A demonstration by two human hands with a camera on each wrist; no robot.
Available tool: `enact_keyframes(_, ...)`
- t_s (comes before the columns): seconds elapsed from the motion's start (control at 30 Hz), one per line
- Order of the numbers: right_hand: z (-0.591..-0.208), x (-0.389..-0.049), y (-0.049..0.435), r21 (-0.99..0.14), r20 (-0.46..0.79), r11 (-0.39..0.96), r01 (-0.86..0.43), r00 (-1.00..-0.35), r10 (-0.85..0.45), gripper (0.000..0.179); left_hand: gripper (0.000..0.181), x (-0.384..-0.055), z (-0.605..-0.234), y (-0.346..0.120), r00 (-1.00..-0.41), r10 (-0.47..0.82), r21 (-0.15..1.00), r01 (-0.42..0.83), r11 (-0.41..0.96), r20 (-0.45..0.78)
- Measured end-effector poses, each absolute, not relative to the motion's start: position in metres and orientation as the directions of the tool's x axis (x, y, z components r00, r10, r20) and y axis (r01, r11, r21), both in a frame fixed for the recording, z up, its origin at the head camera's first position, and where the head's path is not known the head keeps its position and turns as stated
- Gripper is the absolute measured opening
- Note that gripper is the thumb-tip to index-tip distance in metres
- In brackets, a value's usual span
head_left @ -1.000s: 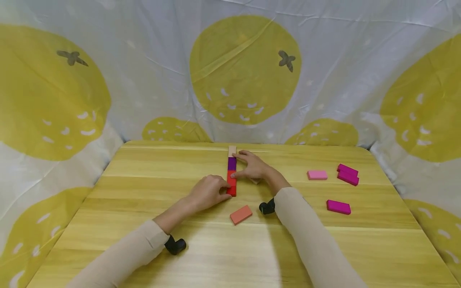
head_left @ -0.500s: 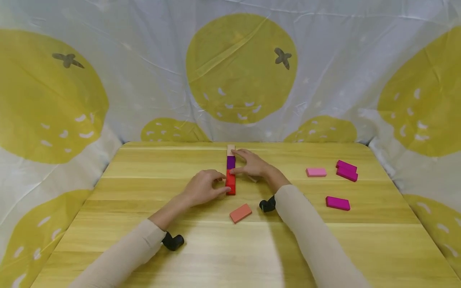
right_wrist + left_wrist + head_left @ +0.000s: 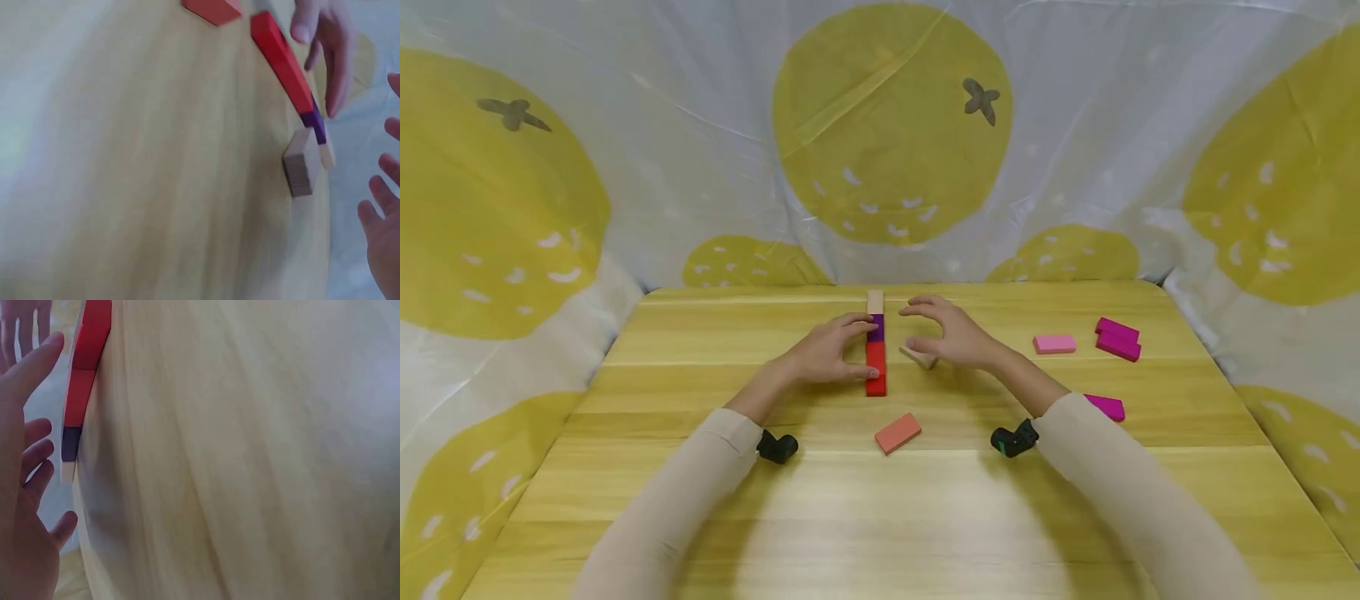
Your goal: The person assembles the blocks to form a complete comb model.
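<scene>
A straight row of blocks stands left of centre in the head view: a beige block (image 3: 875,302) at the far end, then a purple block (image 3: 876,328), then red blocks (image 3: 876,360) end to end. My left hand (image 3: 822,352) spans the row from its left side, fingers by the purple block and thumb over the red. To the right of the row hovers my right hand (image 3: 961,335), fingers spread and nothing in its grasp. Partly hidden below its thumb is a loose wooden block (image 3: 303,161), lying at an angle.
A coral block (image 3: 897,433) lies in front of the row on the wooden table (image 3: 880,533). Further right are a pink block (image 3: 1054,344), two magenta blocks (image 3: 1117,339) side by side and another magenta block (image 3: 1107,407), partly behind the right sleeve. A fruit-patterned curtain (image 3: 715,167) hangs behind.
My right hand has left the row and moved right, uncovering more of the loose wooden block. My left hand has slid farther along the row, its fingers now spread wider.
</scene>
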State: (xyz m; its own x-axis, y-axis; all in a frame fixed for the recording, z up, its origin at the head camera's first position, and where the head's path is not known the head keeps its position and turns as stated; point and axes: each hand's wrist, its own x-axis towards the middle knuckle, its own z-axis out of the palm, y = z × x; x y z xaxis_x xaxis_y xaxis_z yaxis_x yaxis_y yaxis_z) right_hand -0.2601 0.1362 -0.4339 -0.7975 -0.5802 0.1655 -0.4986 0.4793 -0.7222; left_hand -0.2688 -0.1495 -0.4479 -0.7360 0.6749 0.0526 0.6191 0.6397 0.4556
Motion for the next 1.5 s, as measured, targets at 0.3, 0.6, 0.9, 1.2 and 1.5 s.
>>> enact_keyframes(0.3,-0.435,-0.21,0.14,-0.693,0.164,0.398,-0.601,-0.669,-0.725,0.047,0.084,-0.274,-0.446,-0.154,-0.736,0.677,0.425,0.609,0.67,-0.013)
enact_keyframes(0.6,-0.455,-0.183,0.132,-0.671,0.103,0.325,-0.666,-0.518,-0.849,0.045,0.084,-0.271,-0.447,-0.156,-0.726,0.687,0.43,0.616,0.66,-0.015)
enact_keyframes(0.9,-0.46,-0.182,0.13,-0.674,0.087,0.316,-0.668,-0.496,-0.864,0.032,0.084,-0.272,-0.444,-0.15,-0.718,0.695,0.445,0.616,0.65,-0.022)
enact_keyframes(1.2,-0.453,-0.187,0.123,-0.657,0.026,0.344,-0.671,-0.476,-0.879,0.028,0.084,-0.271,-0.446,-0.151,-0.73,0.683,0.463,0.592,0.659,-0.038)
enact_keyframes(1.5,-0.447,-0.194,0.104,-0.585,0.055,0.301,-0.753,-0.407,-0.912,0.026,0.084,-0.272,-0.45,-0.152,-0.726,0.687,0.47,0.598,0.649,-0.025)
